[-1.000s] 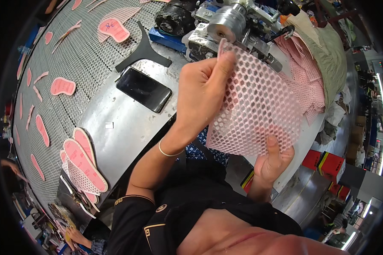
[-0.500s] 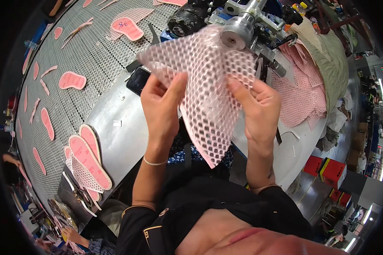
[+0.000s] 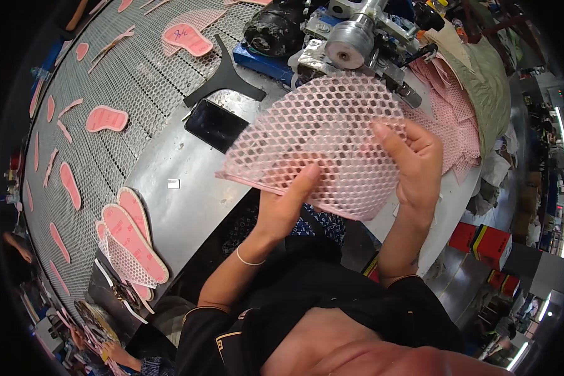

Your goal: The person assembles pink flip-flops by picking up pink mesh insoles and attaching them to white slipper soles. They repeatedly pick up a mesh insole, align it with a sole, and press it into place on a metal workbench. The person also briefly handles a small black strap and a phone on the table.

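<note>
A pale pink mesh shoe upper piece (image 3: 332,135) is spread between my two hands, above the near edge of the metal table and just below the machine. My left hand (image 3: 288,203) pinches its lower edge, thumb on top and fingers behind, dimly visible through the holes. On the opposite side, my right hand (image 3: 413,160) grips the piece with the thumb in front and the fingers curled. Beyond the mesh stands a machine with a round metal roller (image 3: 348,50). More pink mesh pieces (image 3: 460,138) are piled at the right, partly under a greenish cloth (image 3: 492,94).
A black phone (image 3: 216,125) lies left of the mesh, next to a dark curved bracket (image 3: 229,78). Pink insoles (image 3: 131,235) are stacked on the metal table. Further insoles (image 3: 106,119) rest on the grey mesh conveyor (image 3: 135,94). Another person's hand (image 3: 119,354) shows at lower left.
The mesh piece has been turned and spread wider, and its pointed end no longer hangs down. Both hands have shifted right, the left one also lower. The phone and bracket are now uncovered.
</note>
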The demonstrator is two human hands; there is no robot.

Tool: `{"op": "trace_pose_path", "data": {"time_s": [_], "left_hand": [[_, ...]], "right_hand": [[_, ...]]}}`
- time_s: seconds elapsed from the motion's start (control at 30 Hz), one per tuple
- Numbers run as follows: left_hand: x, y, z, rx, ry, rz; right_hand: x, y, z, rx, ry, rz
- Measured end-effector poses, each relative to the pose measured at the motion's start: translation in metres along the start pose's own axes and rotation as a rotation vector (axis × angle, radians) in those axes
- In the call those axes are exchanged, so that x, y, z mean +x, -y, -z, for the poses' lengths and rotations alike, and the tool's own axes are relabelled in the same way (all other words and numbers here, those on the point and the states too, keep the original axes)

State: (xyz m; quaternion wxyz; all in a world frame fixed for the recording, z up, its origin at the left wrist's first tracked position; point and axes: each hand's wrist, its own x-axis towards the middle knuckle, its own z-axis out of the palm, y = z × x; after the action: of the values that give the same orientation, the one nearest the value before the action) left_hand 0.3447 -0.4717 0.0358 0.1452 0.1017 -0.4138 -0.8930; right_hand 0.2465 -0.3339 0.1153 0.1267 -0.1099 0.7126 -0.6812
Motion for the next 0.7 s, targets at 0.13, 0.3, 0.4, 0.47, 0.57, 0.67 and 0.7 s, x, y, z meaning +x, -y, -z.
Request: {"op": "trace_pose_path", "data": {"time_s": [0.13,0.3,0.4,0.47,0.57,0.67,0.7], "left_hand": [[0.0,-0.009,-0.005,-0.043,0.189,0.142],[-0.004,-0.008,-0.018,0.059,0.117,0.044],[-0.004,0.001,-0.019,0.096,0.141,-0.099],[-0.005,0.001,-0.018,0.045,0.074,-0.067],[0.004,0.001,-0.02,-0.037,0.013,-0.04],[0.002,0.003,-0.025,-0.088,-0.021,-0.056],[0.001,0.004,-0.027,-0.129,-0.015,-0.058]], "right_hand": [[0.011,0.011,0.005,-0.007,0.01,-0.003],[0.024,0.018,0.0,-0.047,0.073,0.006],[0.029,0.018,-0.001,-0.074,0.095,0.013],[0.029,0.014,-0.003,-0.09,0.117,0.018],[0.025,0.022,-0.015,-0.146,0.056,0.119],[0.024,0.021,-0.028,-0.268,-0.042,0.27],[0.023,0.021,-0.033,-0.249,-0.066,0.304]]}}
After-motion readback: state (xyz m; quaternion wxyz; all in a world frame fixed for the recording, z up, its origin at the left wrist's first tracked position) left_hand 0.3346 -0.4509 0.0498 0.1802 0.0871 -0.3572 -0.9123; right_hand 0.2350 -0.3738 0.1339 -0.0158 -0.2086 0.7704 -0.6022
